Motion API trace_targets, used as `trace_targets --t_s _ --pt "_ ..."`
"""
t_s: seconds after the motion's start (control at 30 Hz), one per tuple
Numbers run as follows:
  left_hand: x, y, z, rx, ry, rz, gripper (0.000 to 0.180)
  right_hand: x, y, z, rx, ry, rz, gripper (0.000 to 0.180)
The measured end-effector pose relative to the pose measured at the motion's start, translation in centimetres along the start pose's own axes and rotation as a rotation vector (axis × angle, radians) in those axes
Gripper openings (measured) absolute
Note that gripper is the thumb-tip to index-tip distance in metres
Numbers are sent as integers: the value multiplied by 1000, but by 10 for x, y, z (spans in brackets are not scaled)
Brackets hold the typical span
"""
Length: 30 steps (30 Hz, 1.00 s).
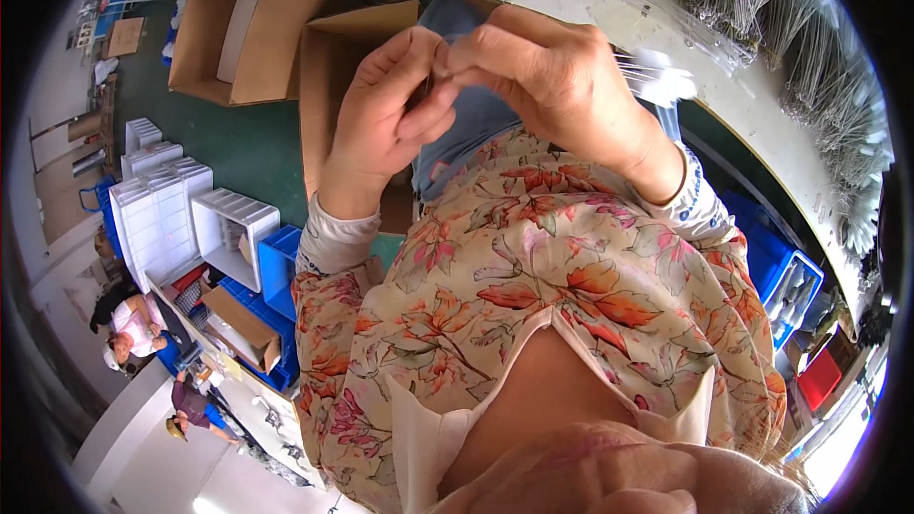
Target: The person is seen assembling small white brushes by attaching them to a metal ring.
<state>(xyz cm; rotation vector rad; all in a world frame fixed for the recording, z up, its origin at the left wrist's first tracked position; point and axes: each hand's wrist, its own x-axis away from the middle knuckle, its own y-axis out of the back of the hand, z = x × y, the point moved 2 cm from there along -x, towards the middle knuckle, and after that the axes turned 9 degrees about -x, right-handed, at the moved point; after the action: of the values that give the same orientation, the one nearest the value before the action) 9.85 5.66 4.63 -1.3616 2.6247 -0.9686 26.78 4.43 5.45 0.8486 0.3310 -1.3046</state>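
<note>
Wires [640, 69] beside right hand [564, 78], opposite its fingertips [465, 60]

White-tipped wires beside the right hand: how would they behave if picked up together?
The white-tipped wires look thin, so they are probably light and springy. They spread apart beside the right hand, so they may splay rather than move as one. The white tips look fluffy, though blurred, so they might squash.
</note>
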Motion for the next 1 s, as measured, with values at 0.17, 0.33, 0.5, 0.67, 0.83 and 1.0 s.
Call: trace_targets --t_s 0.17,0.33,0.5,0.67,0.83,1.0 --pt "-18 -33 17 -907 -211 66 17 19 30 -25 346 -200 -179 9" --pt "-108 9 11 -1754 -1009 294 8 53 84 -26 -237 -604 -168 33" --pt "-136 42 -14 -1749 -1118 284 7 52 74 -2 -626 -527 -193 40" --pt "-109 49 -5 -1453 -1114 -123 17 23 52 -9 -1234 -545 -288 37" --pt "-63 -4 12 -505 -548 150 75 -4 22 -22 -1583 -699 -222 34" --pt "-21 17 -12 -804 -373 -143 28 -20 0 -38 -1390 -918 -135 25"
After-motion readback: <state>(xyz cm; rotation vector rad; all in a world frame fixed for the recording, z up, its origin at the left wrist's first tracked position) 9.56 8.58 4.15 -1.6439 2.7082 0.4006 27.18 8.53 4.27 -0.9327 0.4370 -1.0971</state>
